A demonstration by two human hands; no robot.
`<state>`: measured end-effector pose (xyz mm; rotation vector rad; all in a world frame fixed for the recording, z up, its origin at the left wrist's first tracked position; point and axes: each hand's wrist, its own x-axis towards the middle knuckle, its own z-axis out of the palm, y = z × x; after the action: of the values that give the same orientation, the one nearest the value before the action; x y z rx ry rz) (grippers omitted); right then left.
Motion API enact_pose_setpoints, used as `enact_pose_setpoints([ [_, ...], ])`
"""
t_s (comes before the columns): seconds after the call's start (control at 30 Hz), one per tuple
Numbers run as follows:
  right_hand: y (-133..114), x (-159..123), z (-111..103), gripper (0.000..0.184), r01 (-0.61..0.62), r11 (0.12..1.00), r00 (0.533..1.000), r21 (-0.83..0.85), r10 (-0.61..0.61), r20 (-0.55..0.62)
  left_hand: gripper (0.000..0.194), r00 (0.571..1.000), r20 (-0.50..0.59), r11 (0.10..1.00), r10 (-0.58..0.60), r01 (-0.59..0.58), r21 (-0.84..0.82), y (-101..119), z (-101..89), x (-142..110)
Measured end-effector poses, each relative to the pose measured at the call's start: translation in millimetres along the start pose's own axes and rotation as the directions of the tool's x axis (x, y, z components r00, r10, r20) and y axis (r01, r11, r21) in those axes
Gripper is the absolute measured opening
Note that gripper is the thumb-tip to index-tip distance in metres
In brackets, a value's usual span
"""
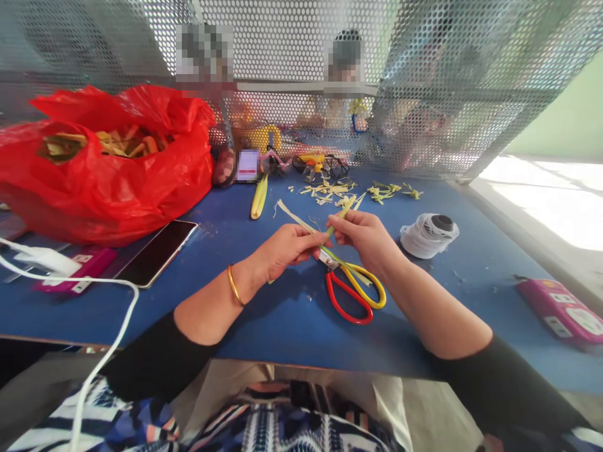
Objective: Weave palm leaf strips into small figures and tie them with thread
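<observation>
My left hand (299, 245), with a gold bangle at the wrist, is closed on pale green leaf strips (292, 215); one long end sticks out up and to the left. Just beside it, the thumb and fingers of my right hand (360, 232) pinch a leaf strip (345, 212) that points up and away. Below both hands, scissors (351, 298) with one red and one yellow handle lie on the blue table (282, 326). Their blades are mostly hidden under my left hand. Small leaf knots (384, 191) and cut scraps (327, 190) lie beyond my hands.
A red plastic bag (155, 188) of leaf pieces stands at left, near a phone (157, 254) and a power strip (78, 270). A white thread spool (428, 235) and purple socket block (563, 311) are right. A perforated metal screen (282, 56) closes the back; people sit behind it.
</observation>
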<state>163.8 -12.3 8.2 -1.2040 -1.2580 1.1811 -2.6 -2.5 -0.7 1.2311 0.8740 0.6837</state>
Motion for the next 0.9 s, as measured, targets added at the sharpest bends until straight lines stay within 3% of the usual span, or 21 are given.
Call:
enact_pose_setpoints([
  [0.23, 6, -1, 5, 0.031, 0.087, 0.992, 0.981, 0.090, -0.070, -0.181, 0.021, 0.999, 0.029, 0.996, 0.013, -0.016, 0.087, -2, 2.7, 0],
  [0.4, 9, 5, -2, 0.023, 0.059, 0.997, 0.982, -0.052, -0.067, -0.177, 0.023, 0.999, 0.030, 0.996, 0.013, -0.015, 0.086, -2, 0.3, 0],
  [0.43, 8, 6, -4, 0.019, 0.101, 0.988, 0.964, -0.121, -0.127, -0.232, 0.024, 0.999, 0.033, 0.996, 0.010, -0.013, 0.085, -2, 0.2, -1],
  [0.5, 4, 4, -7, 0.015, 0.230, 0.911, 0.874, -0.342, -0.348, -0.338, 0.026, 0.999, 0.043, 0.996, 0.004, -0.008, 0.092, -2, 0.8, -1],
  [0.57, -1, 0, -8, 0.016, 0.334, 0.730, 0.777, -0.596, -0.571, -0.265, 0.028, 0.999, 0.046, 0.994, 0.006, -0.011, 0.106, -1, 3.0, -2],
  [0.6, -2, -2, -7, 0.014, 0.369, 0.628, 0.767, -0.685, -0.622, -0.156, 0.029, 0.999, 0.052, 0.993, 0.008, -0.015, 0.119, -1, 4.6, -2],
  [0.67, -2, -7, -3, 0.017, 0.421, 0.498, 0.814, -0.758, -0.577, 0.073, 0.030, 0.998, 0.069, 0.988, 0.014, -0.024, 0.151, -1, 8.2, -4],
  [0.77, 3, -11, 3, 0.030, 0.430, 0.495, 0.873, -0.755, -0.441, 0.208, 0.026, 0.996, 0.082, 0.975, 0.031, -0.048, 0.215, -2, 12.9, -6],
  [0.9, 5, -11, 6, 0.030, 0.429, 0.553, 0.871, -0.714, -0.464, 0.163, 0.030, 0.997, 0.070, 0.954, 0.043, -0.062, 0.292, -3, 14.1, -6],
])
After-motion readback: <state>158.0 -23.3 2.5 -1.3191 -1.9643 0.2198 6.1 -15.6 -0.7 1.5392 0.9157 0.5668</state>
